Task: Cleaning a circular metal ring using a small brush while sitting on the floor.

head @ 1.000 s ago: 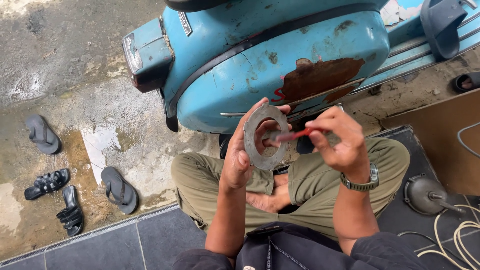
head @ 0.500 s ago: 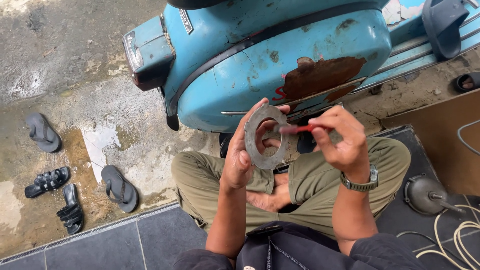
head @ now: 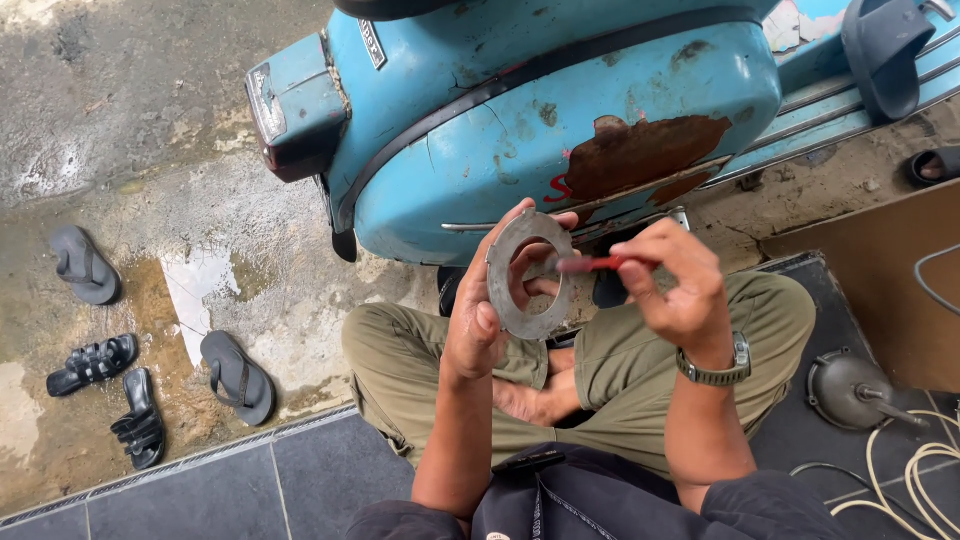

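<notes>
A flat grey metal ring with a wide round hole is held upright in front of the seated person's knees, pinched by its near edge in the left hand, thumb on the facing side and fingers curled behind it so that they show through the hole. Just to the right of that grip, the right hand is closed around a thin red tool, whose blurred tip lies across the ring's rim (whether it actually touches the metal cannot be told). A wristwatch sits below that hand. Beyond the ring stands a worn blue scooter with a large rust patch. Far to the left of the grip, dark sandals lie scattered on wet concrete; to the right, a round metal part rests on the dark mat.
</notes>
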